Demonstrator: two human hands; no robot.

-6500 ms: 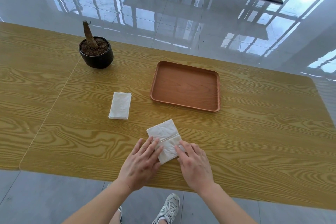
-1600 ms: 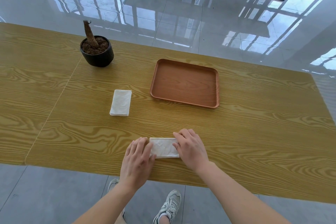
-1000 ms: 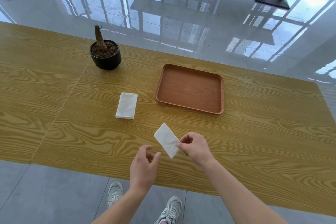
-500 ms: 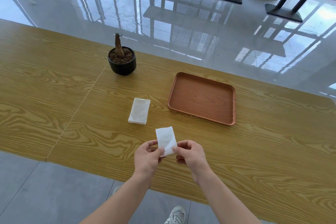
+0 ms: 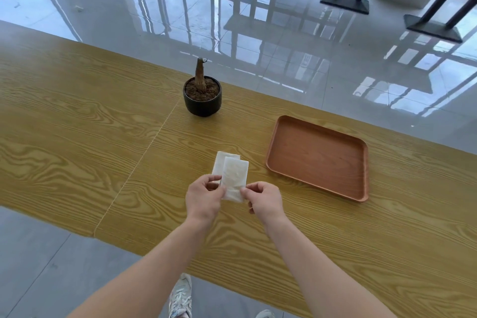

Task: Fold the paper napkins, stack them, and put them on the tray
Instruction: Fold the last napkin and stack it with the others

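Two hands, the left hand [image 5: 204, 197] and right hand [image 5: 265, 200], pinch the near corners of a folded napkin [image 5: 234, 178], held left of the tray [image 5: 318, 156]. It hides most of the napkin stack [image 5: 219, 164] behind; whether they touch is unclear.

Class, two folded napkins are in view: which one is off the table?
The nearer napkin, pinched between the left hand and right hand. The other napkin lies flat behind it.

Soft crinkled paper napkin [image 5: 233, 179] in my fingers [image 5: 222, 190]; grained wood surface [image 5: 77, 137], matt wooden tray [image 5: 317, 156], glossy tiled floor [image 5: 258, 33].
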